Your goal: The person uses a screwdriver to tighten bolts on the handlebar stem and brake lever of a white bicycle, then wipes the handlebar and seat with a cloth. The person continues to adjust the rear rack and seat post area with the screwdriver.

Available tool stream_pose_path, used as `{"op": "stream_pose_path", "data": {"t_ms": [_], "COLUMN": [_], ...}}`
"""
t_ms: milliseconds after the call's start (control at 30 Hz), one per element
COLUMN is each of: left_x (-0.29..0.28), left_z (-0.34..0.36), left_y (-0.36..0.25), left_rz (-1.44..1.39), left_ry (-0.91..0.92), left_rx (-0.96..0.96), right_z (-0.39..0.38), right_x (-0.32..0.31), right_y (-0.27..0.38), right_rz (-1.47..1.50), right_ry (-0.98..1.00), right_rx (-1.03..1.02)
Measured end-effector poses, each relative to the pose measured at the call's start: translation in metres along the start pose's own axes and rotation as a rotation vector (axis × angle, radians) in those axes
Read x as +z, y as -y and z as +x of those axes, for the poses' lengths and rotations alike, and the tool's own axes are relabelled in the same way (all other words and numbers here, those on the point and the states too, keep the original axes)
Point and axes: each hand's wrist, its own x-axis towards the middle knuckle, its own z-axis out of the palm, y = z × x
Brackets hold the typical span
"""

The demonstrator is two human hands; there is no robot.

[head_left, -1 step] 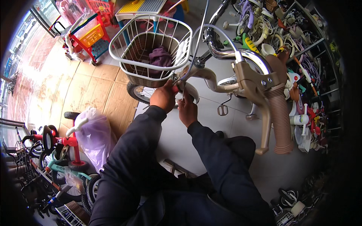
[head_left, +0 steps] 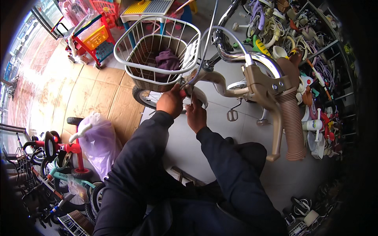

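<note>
The bicycle (head_left: 225,90) stands right at the fingers, its front end just in front of them. The left hand (head_left: 169,104) has its fingers curled in close below the basket (head_left: 159,84), near a small red part (head_left: 182,94); the right hand (head_left: 196,117), just beside it, has finger and thumb nearly together. What either one grips is too small and covered to tell.

Just beyond the fingers, the basket holds a crumpled purple cloth (head_left: 167,59). The front wheel (head_left: 145,97) shows to their left and a pedal (head_left: 232,115) to their right: the long axis runs left to right, front pointing left. Farther right, the ribbed brown grip (head_left: 292,126) reaches back toward the person, beside its brake lever (head_left: 277,126).

Grey tiled floor (head_left: 181,147) spreads beneath the fingers; to their left lies stained cardboard (head_left: 104,102). Past that, a pale plastic bag (head_left: 98,141) rests by a red frame (head_left: 79,157). Well right of the fingers, parts (head_left: 315,84) crowd together in a heap. Beyond the basket stand a toy cart (head_left: 96,38) and a small table (head_left: 143,17); farthest left, daylight enters past a door frame (head_left: 41,20).
</note>
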Motion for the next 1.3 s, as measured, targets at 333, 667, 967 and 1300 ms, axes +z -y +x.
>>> {"op": "stream_pose_path", "data": {"t_ms": [333,667,967,1300], "left_x": [-0.007,-0.004,-0.006,-0.011], "left_z": [-0.003,-0.002,-0.001,-0.003], "left_y": [-0.006,-0.002,-0.005,-0.009], "left_rz": [-0.006,0.019,-0.026,-0.010], "left_ry": [0.015,-0.012,-0.019,0.015], "left_rx": [-0.005,0.040,0.008,-0.004], "right_z": [0.052,0.011,0.007,0.051], "right_x": [-0.069,-0.011,-0.013,-0.063], "right_y": [0.053,0.006,0.009,0.051], "right_rz": [0.111,-0.056,-0.040,0.042], "right_ry": [0.379,0.059,0.142,0.387], "right_rx": [0.402,0.016,0.013,0.407]}}
